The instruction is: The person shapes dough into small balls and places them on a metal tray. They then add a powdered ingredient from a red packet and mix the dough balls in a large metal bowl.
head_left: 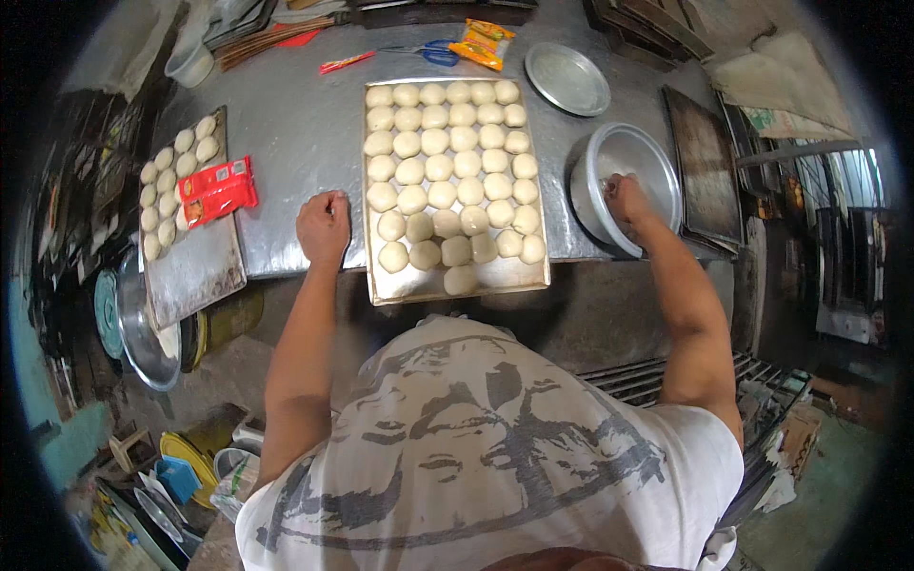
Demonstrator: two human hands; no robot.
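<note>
A person at a metal table (305,124) is holding their right hand (625,198) inside a metal bowl (619,150), beside a tray (409,285) of dough balls (441,167).

The bowl is sitting near the table's front edge; it is looking stiff and light, probably best held by its rim. The right fingers are hiding inside, so their grip cannot be told. The left hand (324,226) is resting by the front edge, fingers curled, seemingly empty. The dough balls are looking soft and easily dented, best cupped from beneath; their tray is overhanging the front edge. A round pan (567,79) is lying behind the bowl, dark trays (705,162) are crowding its right, and scissors (433,52) are lying toward the back edge.
</note>
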